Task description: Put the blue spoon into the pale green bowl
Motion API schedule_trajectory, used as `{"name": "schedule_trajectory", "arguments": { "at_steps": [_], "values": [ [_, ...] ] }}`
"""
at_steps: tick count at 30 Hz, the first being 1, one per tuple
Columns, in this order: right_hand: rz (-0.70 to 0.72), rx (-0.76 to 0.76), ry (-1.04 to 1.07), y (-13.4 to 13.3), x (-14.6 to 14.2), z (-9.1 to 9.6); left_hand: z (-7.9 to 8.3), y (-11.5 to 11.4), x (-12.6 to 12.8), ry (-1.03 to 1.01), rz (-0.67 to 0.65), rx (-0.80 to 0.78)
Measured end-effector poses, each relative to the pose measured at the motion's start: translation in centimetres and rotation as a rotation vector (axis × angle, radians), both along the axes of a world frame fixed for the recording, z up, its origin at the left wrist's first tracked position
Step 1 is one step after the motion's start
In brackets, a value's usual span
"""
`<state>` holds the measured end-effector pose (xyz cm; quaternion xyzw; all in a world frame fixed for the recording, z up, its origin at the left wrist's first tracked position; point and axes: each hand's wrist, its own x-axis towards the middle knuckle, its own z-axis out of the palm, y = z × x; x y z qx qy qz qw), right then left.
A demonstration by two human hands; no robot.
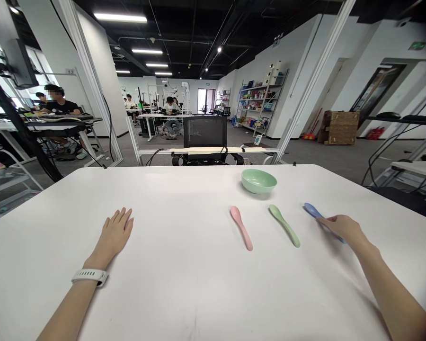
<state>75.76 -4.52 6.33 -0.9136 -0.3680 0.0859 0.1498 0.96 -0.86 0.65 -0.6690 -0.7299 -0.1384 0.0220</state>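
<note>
On the right side of the white table, a blue spoon [312,210] lies slanted with its bowl pointing away. My right hand [342,227] pinches its handle between thumb and fingers, and covers part of that handle. To the left of it is a green spoon [284,225], and beyond that a pink spoon [241,228], both lying on the tabletop. Behind the spoons stands an upright light green bowl [259,181]; its inside shows only in part. My left hand [116,232] rests flat, palm down, on the left of the table, fingers stretched out and holding nothing.
The white table [184,284] fills the foreground. Past its far edge stand a black mesh office chair [205,131] and a metal frame. Shelves [261,102], a wooden crate [341,127] and people at other desks are farther back.
</note>
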Motion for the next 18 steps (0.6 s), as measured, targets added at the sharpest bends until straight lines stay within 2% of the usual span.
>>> {"name": "schedule_trajectory", "arguments": {
  "at_steps": [11, 14, 18],
  "values": [
    [-0.003, -0.022, 0.012, -0.1, -0.2, 0.2, 0.2, -0.1, 0.1, 0.003, 0.001, 0.006],
    [-0.010, -0.016, -0.006, 0.4, 0.9, -0.5, 0.3, -0.1, 0.1, 0.004, -0.001, -0.010],
    [-0.005, 0.012, -0.051, 1.2, 3.2, -2.5, 0.4, -0.2, 0.1, 0.005, -0.005, -0.026]
  ]
}}
